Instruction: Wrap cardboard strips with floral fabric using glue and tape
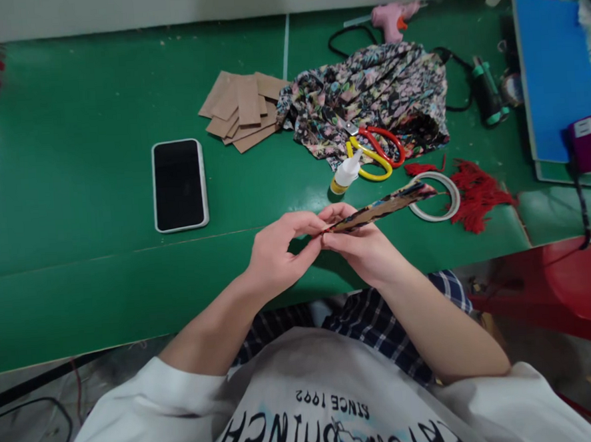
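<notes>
Both hands meet over the front of the green table, at one end of a fabric-edged cardboard strip. Brown board shows along its middle, with dark floral cloth at the edges. My left hand pinches the near end of the strip between thumb and fingers. My right hand grips the strip close beside it, fingers behind and thumb in front. The far end points up and right, over a roll of white tape. Just beyond the hands stands a small white glue bottle, tilted in view. The fingertips hide the strip's pinched end.
Red-and-yellow scissors lie on crumpled floral cloth. Cardboard pieces are piled left of it, and a phone lies farther left. Red tassels, a pink glue gun and a blue board are to the right and back.
</notes>
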{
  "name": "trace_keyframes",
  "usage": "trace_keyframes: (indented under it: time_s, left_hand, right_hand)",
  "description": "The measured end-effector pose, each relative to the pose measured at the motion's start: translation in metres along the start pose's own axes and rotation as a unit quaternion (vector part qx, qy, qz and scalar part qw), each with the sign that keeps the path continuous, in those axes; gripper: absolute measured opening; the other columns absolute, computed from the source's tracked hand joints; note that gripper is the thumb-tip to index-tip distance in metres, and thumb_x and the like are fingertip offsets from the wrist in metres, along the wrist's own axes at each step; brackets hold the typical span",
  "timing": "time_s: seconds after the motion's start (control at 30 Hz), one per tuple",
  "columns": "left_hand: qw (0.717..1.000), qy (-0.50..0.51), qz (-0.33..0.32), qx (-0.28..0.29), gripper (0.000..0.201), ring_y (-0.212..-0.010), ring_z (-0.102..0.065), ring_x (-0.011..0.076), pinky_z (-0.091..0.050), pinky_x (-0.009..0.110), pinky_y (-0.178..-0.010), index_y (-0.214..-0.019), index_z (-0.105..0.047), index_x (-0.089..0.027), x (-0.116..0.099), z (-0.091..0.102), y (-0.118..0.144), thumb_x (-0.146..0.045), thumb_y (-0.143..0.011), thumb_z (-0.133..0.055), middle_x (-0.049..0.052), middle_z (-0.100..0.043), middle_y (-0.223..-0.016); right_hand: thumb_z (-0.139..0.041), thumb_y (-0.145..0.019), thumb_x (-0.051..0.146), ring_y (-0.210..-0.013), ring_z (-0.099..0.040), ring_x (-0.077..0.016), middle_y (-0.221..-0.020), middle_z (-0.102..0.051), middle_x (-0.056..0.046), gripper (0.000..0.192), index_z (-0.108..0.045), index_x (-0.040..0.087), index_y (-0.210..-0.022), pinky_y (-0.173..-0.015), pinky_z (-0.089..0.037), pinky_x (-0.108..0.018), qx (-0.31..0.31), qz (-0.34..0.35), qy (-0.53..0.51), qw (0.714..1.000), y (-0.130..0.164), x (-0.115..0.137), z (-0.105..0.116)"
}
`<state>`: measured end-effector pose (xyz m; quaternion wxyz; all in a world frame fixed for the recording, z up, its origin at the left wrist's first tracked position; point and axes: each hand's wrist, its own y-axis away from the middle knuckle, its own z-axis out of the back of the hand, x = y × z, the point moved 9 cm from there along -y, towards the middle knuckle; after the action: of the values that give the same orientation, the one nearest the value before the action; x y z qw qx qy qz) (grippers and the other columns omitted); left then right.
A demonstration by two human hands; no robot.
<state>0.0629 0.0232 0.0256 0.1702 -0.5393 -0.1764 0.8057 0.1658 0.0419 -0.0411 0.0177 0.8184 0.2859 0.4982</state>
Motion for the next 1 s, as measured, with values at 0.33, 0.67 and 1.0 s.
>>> trace_keyframes:
  time_s: [0.33, 0.67, 1.0]
  left_hand:
    - [0.976, 0.132, 0.168, -0.033, 0.028, -0.077, -0.067, 0.0100, -0.053, 0.016, -0.068, -0.095, -0.051, -0.021, 0.033, 0.007, 0.001, -0.017, -0.073, -0.067, -0.004, -0.064, -0.077]
    - [0.908, 0.336, 0.241, -0.069, 0.032, -0.065, -0.067, 0.0108, -0.058, 0.023, -0.068, -0.093, -0.051, -0.022, 0.049, 0.008, 0.000, -0.018, -0.069, -0.071, -0.006, -0.066, -0.070]
    - [0.911, 0.319, 0.232, -0.120, 0.037, -0.067, -0.068, 0.0125, -0.058, 0.025, -0.071, -0.098, -0.050, -0.021, 0.052, 0.023, -0.004, -0.018, -0.068, -0.072, -0.006, -0.067, -0.069]
  right_hand:
    - [-0.078, -0.058, 0.028, -0.091, -0.060, -0.0146, -0.106, -0.062, -0.001, 0.054, -0.055, 0.028, -0.107, -0.073, -0.053, -0.029, 0.015, 0.035, 0.123, 0.992, 0.007, 0.014, 0.015]
    - [-0.070, -0.067, 0.039, -0.085, -0.058, -0.0158, -0.096, -0.061, -0.002, 0.042, -0.056, 0.025, -0.104, -0.067, -0.050, -0.030, -0.257, 0.269, 0.404, 0.835, 0.012, 0.097, 0.084]
    - [-0.067, -0.065, 0.052, -0.090, -0.056, -0.0270, -0.093, -0.064, -0.011, 0.048, -0.059, 0.016, -0.097, -0.081, -0.042, -0.043, -0.190, 0.243, 0.641, 0.702, -0.033, 0.071, 0.046]
